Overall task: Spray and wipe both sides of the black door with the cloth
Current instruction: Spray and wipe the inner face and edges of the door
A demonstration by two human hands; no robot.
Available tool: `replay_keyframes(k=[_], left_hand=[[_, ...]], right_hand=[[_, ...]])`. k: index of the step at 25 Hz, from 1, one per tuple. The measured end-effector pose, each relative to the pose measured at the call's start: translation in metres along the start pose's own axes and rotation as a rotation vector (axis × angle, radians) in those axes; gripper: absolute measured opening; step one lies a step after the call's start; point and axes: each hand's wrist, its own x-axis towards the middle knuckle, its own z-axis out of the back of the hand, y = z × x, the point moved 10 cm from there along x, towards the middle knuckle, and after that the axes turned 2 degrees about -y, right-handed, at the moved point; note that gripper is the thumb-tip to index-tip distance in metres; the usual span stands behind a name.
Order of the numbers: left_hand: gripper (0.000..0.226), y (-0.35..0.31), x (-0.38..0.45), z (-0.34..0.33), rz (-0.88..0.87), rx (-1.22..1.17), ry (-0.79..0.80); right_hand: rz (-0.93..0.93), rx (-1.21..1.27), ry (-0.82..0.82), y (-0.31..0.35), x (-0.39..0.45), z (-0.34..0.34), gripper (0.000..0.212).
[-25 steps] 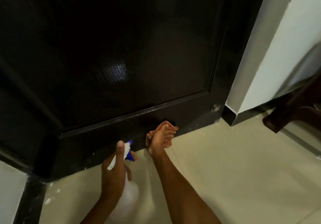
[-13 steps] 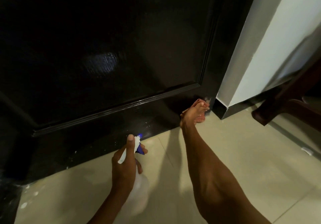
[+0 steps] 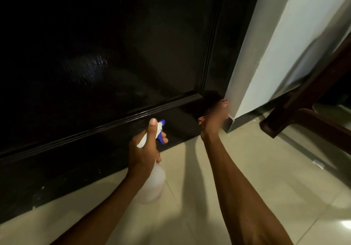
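Barely visible, the cloth is hidden beneath the right hand [image 3: 215, 116], grip unclear, against the black door's [image 3: 114, 54] bottom corner beside the white wall [image 3: 275, 54]; the left hand [image 3: 145, 149] grips a spray bottle [image 3: 154, 184] near the door.

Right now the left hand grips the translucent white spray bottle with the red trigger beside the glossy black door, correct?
Nearly. The head view shows the left hand gripping the translucent white spray bottle beside the glossy black door, but its trigger is blue, not red.

Looks like a room in a home. Glossy black panelled door [image 3: 117, 58] as landmark; pale glazed floor tiles [image 3: 256, 168] below it, white plastered wall corner [image 3: 275, 45] just right of it, dark brown wooden furniture leg [image 3: 296, 100] further right.
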Motion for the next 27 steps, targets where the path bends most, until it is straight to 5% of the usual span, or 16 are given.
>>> replay_keyframes(k=[8, 10, 13, 16, 19, 27], left_hand=[[0.078, -0.016, 0.005, -0.003, -0.016, -0.002, -0.03], [0.079, -0.017, 0.002, 0.001, -0.008, 0.003, -0.026], [0.078, -0.015, 0.001, 0.005, 0.001, -0.012, -0.034], [0.077, -0.014, 0.001, 0.012, 0.017, -0.023, -0.044], [0.075, -0.007, -0.006, 0.031, 0.01, 0.022, -0.065], [0.062, 0.02, -0.043, 0.158, 0.014, 0.114, -0.189]], right_hand=[[-0.218, -0.173, -0.012, -0.117, 0.02, 0.034, 0.125], [-0.232, -0.028, 0.007, -0.125, 0.033, 0.031, 0.114], [-0.086, 0.007, -0.032, -0.036, 0.004, 0.012, 0.066], [-0.076, 0.055, -0.033, -0.013, 0.01, 0.006, 0.07], [-0.168, -0.145, -0.079, -0.043, -0.026, 0.019, 0.076], [-0.183, -0.375, 0.187, -0.141, -0.162, -0.048, 0.065]])
